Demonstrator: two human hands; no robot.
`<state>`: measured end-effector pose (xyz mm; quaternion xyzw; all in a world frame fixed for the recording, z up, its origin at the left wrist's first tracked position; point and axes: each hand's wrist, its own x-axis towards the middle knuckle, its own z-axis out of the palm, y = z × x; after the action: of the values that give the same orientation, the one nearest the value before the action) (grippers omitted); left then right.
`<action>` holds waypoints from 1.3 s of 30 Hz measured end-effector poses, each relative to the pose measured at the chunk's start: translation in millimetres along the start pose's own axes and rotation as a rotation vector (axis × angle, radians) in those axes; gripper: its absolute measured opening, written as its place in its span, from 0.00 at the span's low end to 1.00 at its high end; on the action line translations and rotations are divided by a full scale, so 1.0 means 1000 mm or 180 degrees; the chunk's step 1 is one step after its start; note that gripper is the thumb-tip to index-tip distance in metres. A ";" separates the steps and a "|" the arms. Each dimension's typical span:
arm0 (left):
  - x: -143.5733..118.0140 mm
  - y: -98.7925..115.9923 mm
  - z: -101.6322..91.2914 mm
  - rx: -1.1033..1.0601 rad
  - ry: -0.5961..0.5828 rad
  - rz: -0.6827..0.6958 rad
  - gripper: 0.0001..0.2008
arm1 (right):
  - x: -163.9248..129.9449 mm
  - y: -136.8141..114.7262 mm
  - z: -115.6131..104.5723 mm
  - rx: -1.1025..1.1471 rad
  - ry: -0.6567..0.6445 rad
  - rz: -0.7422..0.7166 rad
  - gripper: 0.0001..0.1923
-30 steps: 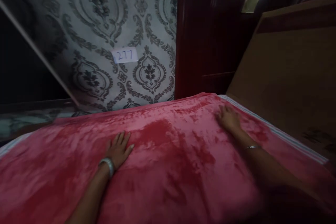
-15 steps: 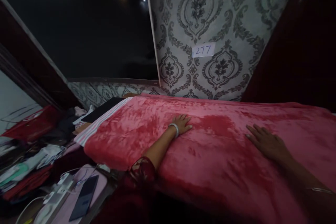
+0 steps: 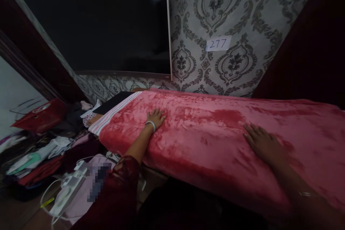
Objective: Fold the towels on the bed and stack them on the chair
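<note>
A red-pink plush blanket [image 3: 188,140] lies spread over a long raised surface, with a striped cloth [image 3: 115,113] edging its left end. My left hand [image 3: 155,118] rests palm down on the blanket's left part, fingers spread, a silvery bangle at the wrist. Farther right, my right hand [image 3: 262,143] also lies flat on the plush, fingers stretched toward the wall. Neither hand grips the fabric. Darker and lighter patches mark the pile between the hands.
Left of the blanket are a dark flat panel [image 3: 114,102], a red bag [image 3: 40,115] and piled clothes [image 3: 51,154]. A white power strip [image 3: 70,188] sits at lower left. Behind stand a large dark screen [image 3: 94,25] and a patterned wall [image 3: 185,39] bearing a paper reading 277 [image 3: 218,43].
My left hand has slid left across the blanket, and my right hand has shifted slightly left. The camera view has also shifted. Both hands stay flat.
</note>
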<state>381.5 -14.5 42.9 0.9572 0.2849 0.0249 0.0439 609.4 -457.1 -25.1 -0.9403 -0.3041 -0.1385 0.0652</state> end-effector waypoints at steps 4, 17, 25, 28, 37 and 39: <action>0.000 0.002 0.000 -0.0063 0.0158 0.0090 0.29 | 0.000 -0.001 -0.004 0.0022 0.0126 0.0031 0.29; -0.002 -0.011 0.002 -0.0428 0.0570 0.0763 0.21 | 0.000 0.004 -0.010 0.0598 0.0461 -0.0048 0.27; 0.014 0.044 0.002 -0.0995 0.0473 0.1888 0.12 | 0.030 -0.054 -0.029 0.1733 0.0549 -0.0454 0.17; 0.024 0.072 0.009 -0.1037 0.0327 0.1968 0.08 | 0.053 -0.094 -0.023 0.1974 0.0310 -0.0705 0.12; 0.035 0.092 0.019 -0.0989 0.0153 0.1918 0.05 | 0.067 -0.125 -0.003 0.1974 0.0082 -0.0902 0.04; 0.031 0.095 0.017 -0.0942 0.0217 0.1890 0.05 | 0.066 -0.126 -0.004 0.1895 0.0087 -0.0907 0.06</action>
<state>460.4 -77.4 35.7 0.9803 -0.0120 0.1098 0.1637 585.6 -319.9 3.3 -0.8260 -0.4588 -0.0639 0.3213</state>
